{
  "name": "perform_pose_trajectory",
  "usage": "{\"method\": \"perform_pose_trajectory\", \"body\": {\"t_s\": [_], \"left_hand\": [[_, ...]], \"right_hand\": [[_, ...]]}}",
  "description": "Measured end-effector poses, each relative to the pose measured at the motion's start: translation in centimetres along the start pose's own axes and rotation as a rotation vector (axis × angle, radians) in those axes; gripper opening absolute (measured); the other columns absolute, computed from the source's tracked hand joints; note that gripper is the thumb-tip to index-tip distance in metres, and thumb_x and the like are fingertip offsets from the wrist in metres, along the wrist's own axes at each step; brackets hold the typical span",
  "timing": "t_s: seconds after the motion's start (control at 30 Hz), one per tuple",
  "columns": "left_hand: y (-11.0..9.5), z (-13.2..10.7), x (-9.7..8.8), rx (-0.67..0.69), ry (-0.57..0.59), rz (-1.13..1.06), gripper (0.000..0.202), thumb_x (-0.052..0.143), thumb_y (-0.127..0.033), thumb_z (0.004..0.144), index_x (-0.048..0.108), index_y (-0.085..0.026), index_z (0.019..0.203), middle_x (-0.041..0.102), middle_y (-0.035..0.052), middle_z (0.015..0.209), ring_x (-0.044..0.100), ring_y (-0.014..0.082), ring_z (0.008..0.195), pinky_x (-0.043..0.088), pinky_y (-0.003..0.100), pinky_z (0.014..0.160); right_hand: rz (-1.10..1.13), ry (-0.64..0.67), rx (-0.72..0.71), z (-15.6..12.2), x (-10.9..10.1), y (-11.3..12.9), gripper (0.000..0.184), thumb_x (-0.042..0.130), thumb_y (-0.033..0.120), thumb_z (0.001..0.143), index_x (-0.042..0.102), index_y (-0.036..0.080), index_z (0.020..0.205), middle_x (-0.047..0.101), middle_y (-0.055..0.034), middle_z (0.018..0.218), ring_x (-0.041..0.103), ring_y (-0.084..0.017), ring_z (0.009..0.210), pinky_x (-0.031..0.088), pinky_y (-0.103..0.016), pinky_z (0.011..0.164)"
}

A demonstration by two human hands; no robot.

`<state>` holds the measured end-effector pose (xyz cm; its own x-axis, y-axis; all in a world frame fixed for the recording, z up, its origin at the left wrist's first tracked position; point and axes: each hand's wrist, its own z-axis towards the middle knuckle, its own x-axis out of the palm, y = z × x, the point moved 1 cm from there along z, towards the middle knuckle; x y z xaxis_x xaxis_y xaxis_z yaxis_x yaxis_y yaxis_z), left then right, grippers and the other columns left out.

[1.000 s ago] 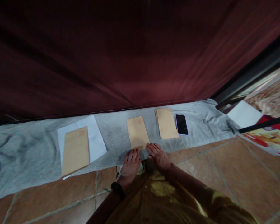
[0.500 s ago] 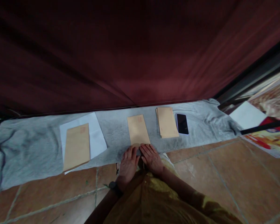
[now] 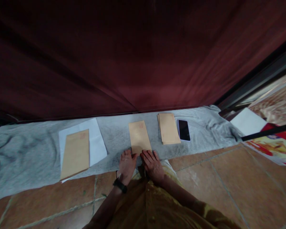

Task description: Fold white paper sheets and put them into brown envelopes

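One envelope [image 3: 138,136] lies flat on the grey cloth [image 3: 116,132], directly ahead of the wearer, its near end at the hands and its printed mark at the far end. The right hand [image 3: 153,168] is palm down, fingers side by side and slightly bent, with the fingertips over the near right corner of the envelope; whether the thumb closes from beneath cannot be told. The left hand [image 3: 127,167] is spread and grips nothing: its fingers lie on the cloth just left of the envelope, and its thumb stands out toward the near left corner; contact there cannot be confirmed. A watch [image 3: 120,185] encircles the left wrist. Right of the envelope lies a stack [image 3: 169,128] of envelopes, with a phone [image 3: 184,130] just beside it. Well to the left, a second envelope [image 3: 75,152] overlaps a white sheet [image 3: 98,144].
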<state>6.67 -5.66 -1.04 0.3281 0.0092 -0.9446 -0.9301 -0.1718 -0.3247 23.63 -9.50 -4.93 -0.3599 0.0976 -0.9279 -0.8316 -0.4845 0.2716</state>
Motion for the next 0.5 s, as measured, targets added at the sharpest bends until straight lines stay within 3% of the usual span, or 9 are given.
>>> {"method": "perform_pose_trajectory", "body": {"t_s": [0.27,0.5], "left_hand": [[-1.1,0.9,-2.0,-0.153,0.201,-0.091,0.026,0.057,-0.038,0.093,0.064,-0.015,0.103,0.073,0.0139,0.103,0.068,0.0249,0.100,0.047,0.031,0.080],[-0.7,2.1,-1.7,-0.241,0.322,-0.268,0.022,0.059,-0.037,0.090,0.062,-0.016,0.098,0.073,0.0067,0.078,0.068,0.0185,0.071,0.043,0.027,0.063]], "right_hand": [[0.001,0.020,-0.011,0.0,-0.3,0.0,0.052,0.048,0.023,0.102,0.041,0.022,0.153,0.046,-0.0102,0.157,0.038,-0.026,0.146,0.027,-0.054,0.122],[0.015,0.026,-0.014,0.2,-0.5,0.0,0.053,0.047,0.022,0.101,0.040,0.021,0.154,0.045,-0.0101,0.157,0.038,-0.027,0.146,0.028,-0.055,0.121]]}}
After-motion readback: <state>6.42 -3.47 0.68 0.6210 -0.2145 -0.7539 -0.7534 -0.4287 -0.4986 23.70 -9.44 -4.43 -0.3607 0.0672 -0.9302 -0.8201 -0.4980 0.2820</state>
